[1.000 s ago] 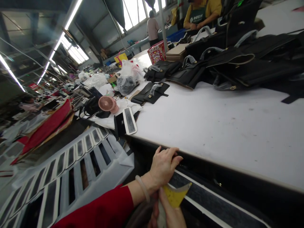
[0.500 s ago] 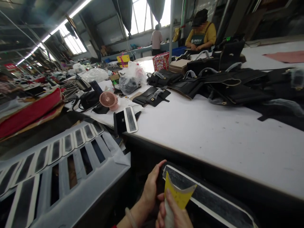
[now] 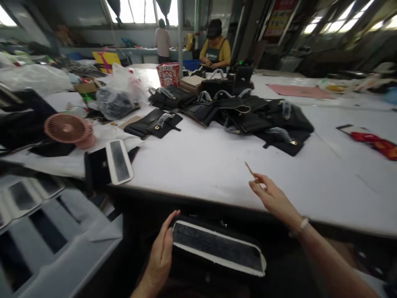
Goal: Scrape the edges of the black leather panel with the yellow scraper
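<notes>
My left hand (image 3: 161, 256) presses flat against the left end of a long black panel with a white border (image 3: 217, 247), held just below the front edge of the white table (image 3: 235, 165). My right hand (image 3: 273, 198) is raised over the table's front edge. It pinches a thin yellow card (image 3: 249, 170), seen edge-on between thumb and fingers. A watch or bracelet shows on my right wrist.
Black bags and leather pieces (image 3: 248, 116) are piled mid-table. A small white-bordered black panel (image 3: 119, 161), a pink fan (image 3: 68, 130) and plastic bags (image 3: 118, 95) lie at left. Grey sheets carrying more panels (image 3: 46, 215) are lower left. A person in yellow (image 3: 215, 49) works at the far end.
My right hand lifted the yellow card off the panel and swung it up and right over the table. My left hand slid to the panel's left end. The view turned right.
</notes>
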`<state>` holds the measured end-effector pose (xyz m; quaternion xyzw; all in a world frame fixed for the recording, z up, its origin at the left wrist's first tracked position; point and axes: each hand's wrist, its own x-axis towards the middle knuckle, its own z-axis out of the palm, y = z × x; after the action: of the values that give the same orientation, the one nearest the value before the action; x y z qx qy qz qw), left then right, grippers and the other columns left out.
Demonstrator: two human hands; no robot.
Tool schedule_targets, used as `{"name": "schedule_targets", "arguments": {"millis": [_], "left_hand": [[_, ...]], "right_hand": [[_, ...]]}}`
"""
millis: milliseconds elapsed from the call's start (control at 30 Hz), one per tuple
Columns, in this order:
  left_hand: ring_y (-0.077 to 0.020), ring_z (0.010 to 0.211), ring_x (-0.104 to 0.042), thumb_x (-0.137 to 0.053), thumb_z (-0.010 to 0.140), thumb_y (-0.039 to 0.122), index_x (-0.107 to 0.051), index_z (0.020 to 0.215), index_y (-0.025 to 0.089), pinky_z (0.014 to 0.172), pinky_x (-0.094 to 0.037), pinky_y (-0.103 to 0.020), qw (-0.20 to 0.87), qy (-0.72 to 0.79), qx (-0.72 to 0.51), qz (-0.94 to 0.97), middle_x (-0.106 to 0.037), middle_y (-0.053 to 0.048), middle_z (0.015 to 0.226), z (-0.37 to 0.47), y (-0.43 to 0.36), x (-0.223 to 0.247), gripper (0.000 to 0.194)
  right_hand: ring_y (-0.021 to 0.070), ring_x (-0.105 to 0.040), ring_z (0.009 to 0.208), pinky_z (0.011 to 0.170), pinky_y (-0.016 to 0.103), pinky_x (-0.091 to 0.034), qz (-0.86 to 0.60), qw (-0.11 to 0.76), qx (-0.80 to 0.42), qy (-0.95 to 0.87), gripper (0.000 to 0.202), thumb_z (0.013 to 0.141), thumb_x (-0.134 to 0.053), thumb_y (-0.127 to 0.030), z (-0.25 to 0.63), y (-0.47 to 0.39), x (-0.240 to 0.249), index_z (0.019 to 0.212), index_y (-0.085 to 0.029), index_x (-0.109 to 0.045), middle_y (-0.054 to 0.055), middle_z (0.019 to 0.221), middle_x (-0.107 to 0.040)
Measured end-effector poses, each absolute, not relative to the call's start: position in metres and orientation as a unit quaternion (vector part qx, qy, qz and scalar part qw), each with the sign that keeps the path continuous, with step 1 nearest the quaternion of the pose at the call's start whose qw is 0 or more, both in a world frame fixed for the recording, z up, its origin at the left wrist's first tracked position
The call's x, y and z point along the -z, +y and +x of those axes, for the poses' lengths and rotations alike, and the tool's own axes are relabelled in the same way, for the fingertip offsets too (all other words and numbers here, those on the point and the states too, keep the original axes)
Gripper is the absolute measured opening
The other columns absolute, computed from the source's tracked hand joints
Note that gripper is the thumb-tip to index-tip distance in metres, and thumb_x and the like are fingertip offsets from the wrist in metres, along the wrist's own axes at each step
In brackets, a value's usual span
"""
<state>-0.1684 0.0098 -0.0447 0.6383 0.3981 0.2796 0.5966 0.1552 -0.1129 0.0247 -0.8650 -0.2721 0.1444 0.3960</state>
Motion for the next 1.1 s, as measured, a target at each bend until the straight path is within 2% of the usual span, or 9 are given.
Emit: {"name": "schedule_targets", "arguments": {"millis": [33,133,333,467,600,700,800,967,1100], "left_hand": [[-0.0232,0.133,-0.046,-0.040,0.097,0.050,-0.052,0.135,0.024,0.118,-0.030,-0.039,0.599,0.400,-0.281,0.634,-0.055,-0.006,0.141,-0.167,0.010,0.044,0.047],[-0.0232,0.133,-0.046,-0.043,0.095,0.049,-0.054,0.132,0.026,0.119,-0.028,-0.039,0.598,0.415,-0.283,0.624,-0.057,-0.003,0.139,-0.163,0.009,0.039,0.045],[-0.0254,0.132,-0.048,-0.047,0.091,0.056,-0.057,0.130,0.027,0.121,-0.023,-0.042,0.606,0.429,-0.250,0.621,-0.060,-0.002,0.135,-0.163,0.011,0.022,0.050],[-0.0271,0.133,-0.047,-0.050,0.087,0.060,-0.059,0.129,0.026,0.121,-0.020,-0.044,0.626,0.437,-0.197,0.615,-0.061,-0.002,0.135,-0.165,0.020,0.012,0.054],[-0.0302,0.133,-0.047,-0.050,0.084,0.063,-0.060,0.127,0.028,0.120,-0.018,-0.049,0.650,0.452,-0.161,0.590,-0.063,-0.002,0.132,-0.163,0.026,0.009,0.057],[-0.0342,0.132,-0.047,-0.050,0.081,0.066,-0.062,0.125,0.025,0.118,-0.023,-0.052,0.663,0.474,-0.159,0.558,-0.065,-0.005,0.130,-0.160,0.030,0.019,0.062],[-0.0361,0.128,-0.051,-0.054,0.075,0.070,-0.066,0.118,0.024,0.113,-0.034,-0.052,0.671,0.473,-0.158,0.549,-0.068,-0.006,0.124,-0.158,0.037,0.033,0.064],[-0.0389,0.121,-0.057,-0.055,0.068,0.078,-0.069,0.111,0.025,0.107,-0.042,-0.054,0.667,0.476,-0.139,0.556,-0.072,-0.007,0.115,-0.159,0.047,0.051,0.070],[-0.0386,0.121,-0.056,-0.053,0.070,0.075,-0.069,0.110,0.027,0.111,-0.037,-0.056,0.644,0.496,-0.147,0.564,-0.071,-0.005,0.117,-0.163,0.047,0.062,0.065]], "right_hand": [[0.0289,-0.059,0.093,0.085,0.043,-0.048,-0.885,0.358,-0.116,-0.275,0.054,0.080,-0.059,-0.056,0.178,-0.110,-0.017,0.115,-0.015,-0.062,0.016,0.105,-0.062],[0.0375,-0.053,0.109,0.098,0.055,-0.037,-0.915,0.270,-0.076,-0.291,0.053,0.083,-0.055,-0.043,0.220,-0.102,0.008,0.125,-0.011,-0.058,0.024,0.125,-0.054],[0.0384,-0.025,0.139,0.111,0.064,-0.010,-0.902,0.274,-0.048,-0.330,0.047,0.088,-0.049,-0.038,0.212,-0.104,0.017,0.131,-0.022,-0.055,0.014,0.149,-0.042],[0.0294,-0.047,0.128,0.113,0.048,-0.028,-0.868,0.382,-0.099,-0.303,0.045,0.091,-0.045,-0.045,0.164,-0.146,0.001,0.123,-0.019,-0.062,0.013,0.136,-0.058],[0.0275,-0.065,0.106,0.095,0.044,-0.050,-0.825,0.473,-0.222,-0.218,0.050,0.096,-0.039,-0.054,0.086,-0.196,0.004,0.111,-0.018,-0.070,0.013,0.110,-0.072],[0.0271,-0.060,0.116,0.101,0.041,-0.046,-0.676,0.630,-0.378,-0.053,0.050,0.092,-0.050,-0.057,0.036,-0.211,0.017,0.122,-0.021,-0.066,0.011,0.122,-0.068],[0.0226,-0.050,0.129,0.106,0.032,-0.040,-0.549,0.734,-0.394,0.068,0.050,0.083,-0.066,-0.056,0.009,-0.208,0.026,0.126,-0.030,-0.063,0.003,0.138,-0.058],[0.0224,-0.045,0.132,0.097,0.027,-0.046,-0.492,0.783,-0.353,0.144,0.049,0.080,-0.069,-0.057,-0.005,-0.192,0.027,0.123,-0.033,-0.065,-0.001,0.143,-0.053],[0.0247,-0.053,0.124,0.093,0.030,-0.048,-0.534,0.771,-0.319,0.137,0.048,0.085,-0.062,-0.057,-0.006,-0.186,0.029,0.126,-0.031,-0.062,0.002,0.142,-0.054]]}}
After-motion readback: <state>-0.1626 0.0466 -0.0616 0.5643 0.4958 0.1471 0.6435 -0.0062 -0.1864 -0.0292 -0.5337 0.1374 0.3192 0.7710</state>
